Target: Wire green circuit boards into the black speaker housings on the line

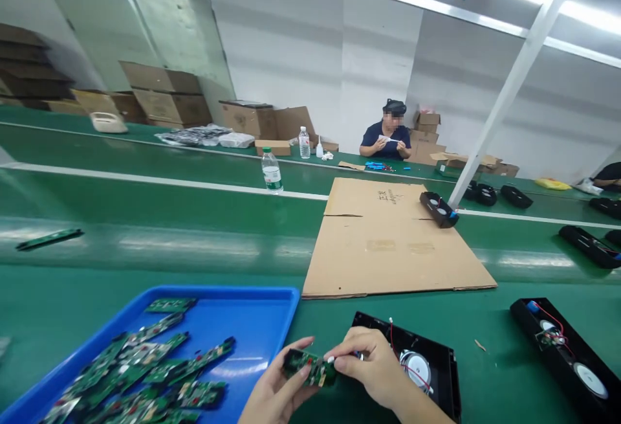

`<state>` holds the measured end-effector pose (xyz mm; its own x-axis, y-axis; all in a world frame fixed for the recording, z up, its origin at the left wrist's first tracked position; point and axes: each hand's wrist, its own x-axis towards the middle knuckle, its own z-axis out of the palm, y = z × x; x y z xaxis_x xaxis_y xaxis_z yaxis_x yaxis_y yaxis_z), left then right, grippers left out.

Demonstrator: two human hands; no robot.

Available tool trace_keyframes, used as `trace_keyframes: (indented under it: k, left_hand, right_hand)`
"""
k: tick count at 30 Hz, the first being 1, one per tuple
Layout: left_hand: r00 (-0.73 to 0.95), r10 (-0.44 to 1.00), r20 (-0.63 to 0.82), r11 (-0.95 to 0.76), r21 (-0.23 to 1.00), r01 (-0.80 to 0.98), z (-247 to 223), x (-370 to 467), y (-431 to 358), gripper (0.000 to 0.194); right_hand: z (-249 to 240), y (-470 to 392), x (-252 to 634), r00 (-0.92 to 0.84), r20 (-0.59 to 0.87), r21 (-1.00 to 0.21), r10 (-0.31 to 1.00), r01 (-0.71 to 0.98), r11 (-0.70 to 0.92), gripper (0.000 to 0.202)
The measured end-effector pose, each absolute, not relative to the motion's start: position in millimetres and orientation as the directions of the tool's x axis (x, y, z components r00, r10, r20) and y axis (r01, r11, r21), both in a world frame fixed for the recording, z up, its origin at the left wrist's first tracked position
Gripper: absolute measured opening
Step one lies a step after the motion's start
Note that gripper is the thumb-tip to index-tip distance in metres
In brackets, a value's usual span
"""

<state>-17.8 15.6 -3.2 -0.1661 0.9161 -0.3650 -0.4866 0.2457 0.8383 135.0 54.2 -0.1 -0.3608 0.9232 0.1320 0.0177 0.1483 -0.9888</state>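
My left hand (284, 388) grips a green circuit board (310, 367) between thumb and fingers, just right of the blue tray. At the board's right end, my right hand (369, 362) pinches a small white connector (330, 359) against it; whether the connector is seated cannot be made out. Behind and under my right hand lies an open black speaker housing (444, 362). A round white speaker (416, 370) with red wires sits in it, and my hand and forearm hide part of it.
A blue tray (272, 292) holds several circuit boards (145, 353). Another black housing (567, 353) lies at right. Beyond are a cardboard sheet (388, 262), a plastic bottle (272, 171), a slanted white post (519, 81) and a seated co-worker (376, 139) holding a white item.
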Motion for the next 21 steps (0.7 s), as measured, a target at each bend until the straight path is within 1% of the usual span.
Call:
trace_keyframes:
  k: [2, 4, 6, 8, 10, 12, 14, 17, 21]
  left_hand:
    - [-0.179, 0.928, -0.327, 0.237, 0.888, -0.395, 2, -14, 15, 0.053]
    - [-0.202, 0.938, -0.283, 0.211, 0.925, -0.317, 6, -11, 15, 0.052]
    - [-0.251, 0.942, -0.222, 0.157, 0.954, -0.253, 6, -9, 15, 0.045]
    - [-0.282, 0.945, -0.167, 0.115, 0.975, -0.191, 5, -8, 14, 0.037]
    - [-0.242, 0.958, -0.154, 0.116, 0.980, -0.165, 3, -8, 13, 0.035]
    - [-0.169, 0.970, -0.173, 0.141, 0.973, -0.185, 1, -9, 11, 0.038]
    - [-0.140, 0.971, -0.195, 0.162, 0.963, -0.215, 1, -9, 8, 0.040]
    - [-0.187, 0.959, -0.211, 0.165, 0.958, -0.235, 2, -9, 4, 0.038]
    - [-0.217, 0.952, -0.214, 0.158, 0.955, -0.251, 5, -9, -1, 0.034]
  right_hand:
    - [7, 52, 138, -0.387, 0.139, -0.975, 0.912, 0.106, 0.193, 0.015]
    - [10, 50, 138, -0.387, 0.170, -0.937, 0.906, 0.220, 0.270, 0.013]
    - [9, 48, 137, -0.378, 0.288, -0.853, 0.880, 0.317, 0.416, 0.015]
    - [5, 45, 134, -0.375, 0.433, -0.740, 0.819, 0.371, 0.561, 0.018]
    - [1, 42, 132, -0.368, 0.539, -0.648, 0.758, 0.393, 0.652, 0.020]
    - [-1, 40, 131, -0.356, 0.588, -0.604, 0.726, 0.403, 0.687, 0.020]
    - [-3, 39, 132, -0.343, 0.607, -0.589, 0.717, 0.411, 0.696, 0.019]
    - [-3, 38, 133, -0.341, 0.612, -0.571, 0.713, 0.433, 0.697, 0.020]
    - [-1, 38, 132, -0.383, 0.629, -0.505, 0.677, 0.460, 0.730, 0.024]
